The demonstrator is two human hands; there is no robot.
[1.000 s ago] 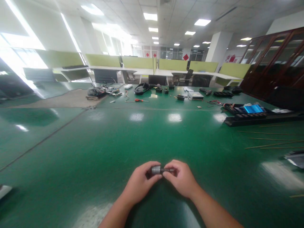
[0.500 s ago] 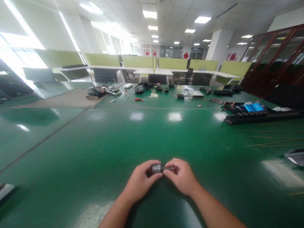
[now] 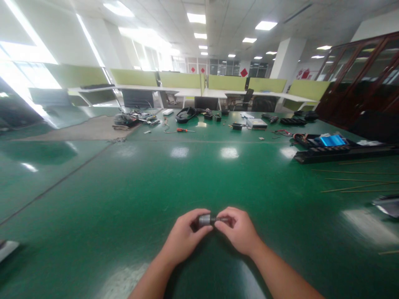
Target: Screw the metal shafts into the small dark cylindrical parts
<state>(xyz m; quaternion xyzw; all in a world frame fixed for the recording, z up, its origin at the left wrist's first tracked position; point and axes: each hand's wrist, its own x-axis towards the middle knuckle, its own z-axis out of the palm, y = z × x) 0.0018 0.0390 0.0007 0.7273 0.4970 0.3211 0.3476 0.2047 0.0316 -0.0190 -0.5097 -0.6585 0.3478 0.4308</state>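
Metal cylinder, probably dense, stiff and slick, sat near the middle of the counter's near edge; my left hand pinched its sides, my right hand its slim shaft: sound holds, I judged!

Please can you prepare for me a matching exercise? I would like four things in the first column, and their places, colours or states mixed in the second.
1. left hand
2. screwdriver
3. thin sticks
4. right hand

a. lying on the table's right side
b. holding the narrow end
c. red-orange handle
d. holding the wide silvery part

Pairs: 1-d, 2-c, 3-a, 4-b
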